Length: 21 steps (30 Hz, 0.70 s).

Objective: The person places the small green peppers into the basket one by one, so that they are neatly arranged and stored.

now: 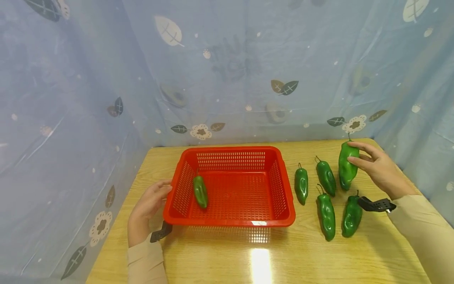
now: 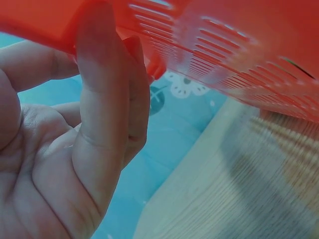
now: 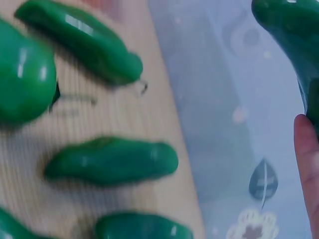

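Observation:
My right hand (image 1: 377, 167) pinches a large green pepper (image 1: 347, 167) between thumb and fingers, its stem upward, above the table's right side. In the right wrist view part of the held pepper (image 3: 294, 35) shows at the right edge, with one fingertip against it. At the red plastic basket (image 1: 228, 223), my left hand (image 1: 150, 199) holds the left rim; the left wrist view shows curved fingers (image 2: 102, 89) against the rim's underside. One green pepper (image 1: 200, 192) lies inside the basket, towards its left.
Several green peppers lie right of the basket, among them one beside it (image 1: 301, 185), one farther back (image 1: 326, 177), and two nearer the front (image 1: 326, 217) (image 1: 352, 217). A patterned blue curtain (image 1: 230, 79) hangs behind and beside the wooden table (image 1: 213, 256).

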Tool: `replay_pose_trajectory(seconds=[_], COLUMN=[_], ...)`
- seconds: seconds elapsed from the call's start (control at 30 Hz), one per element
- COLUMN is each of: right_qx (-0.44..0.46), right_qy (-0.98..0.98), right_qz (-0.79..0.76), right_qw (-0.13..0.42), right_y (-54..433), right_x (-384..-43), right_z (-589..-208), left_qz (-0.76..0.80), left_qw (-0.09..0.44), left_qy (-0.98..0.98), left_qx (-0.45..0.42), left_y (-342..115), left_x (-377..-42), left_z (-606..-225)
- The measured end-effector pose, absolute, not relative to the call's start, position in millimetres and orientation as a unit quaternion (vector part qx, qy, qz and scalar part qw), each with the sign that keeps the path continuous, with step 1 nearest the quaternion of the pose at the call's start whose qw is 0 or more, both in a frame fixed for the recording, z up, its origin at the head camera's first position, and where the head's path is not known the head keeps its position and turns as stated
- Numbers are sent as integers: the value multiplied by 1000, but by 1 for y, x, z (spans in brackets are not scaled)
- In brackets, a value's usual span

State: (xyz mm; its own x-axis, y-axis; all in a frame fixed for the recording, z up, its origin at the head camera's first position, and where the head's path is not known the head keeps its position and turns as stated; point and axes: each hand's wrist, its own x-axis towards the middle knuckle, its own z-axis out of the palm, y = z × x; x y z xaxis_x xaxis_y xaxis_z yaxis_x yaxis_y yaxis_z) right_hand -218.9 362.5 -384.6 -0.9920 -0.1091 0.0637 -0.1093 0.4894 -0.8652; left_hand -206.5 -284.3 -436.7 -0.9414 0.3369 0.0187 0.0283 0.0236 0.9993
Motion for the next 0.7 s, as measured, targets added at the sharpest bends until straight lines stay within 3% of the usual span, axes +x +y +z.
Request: replay_pose_trajectory(seconds=[0.7], right_qx=[121], right_qy=[-831], right_qz=[538], right_qw=[-69], right_y=[263], right_x=[-241], right_z=[-352], left_qz=[688], left_qw=[113], left_qy=[706], left_qx=[128], left_y=[-285], left_x=[-207], left_z=[-436])
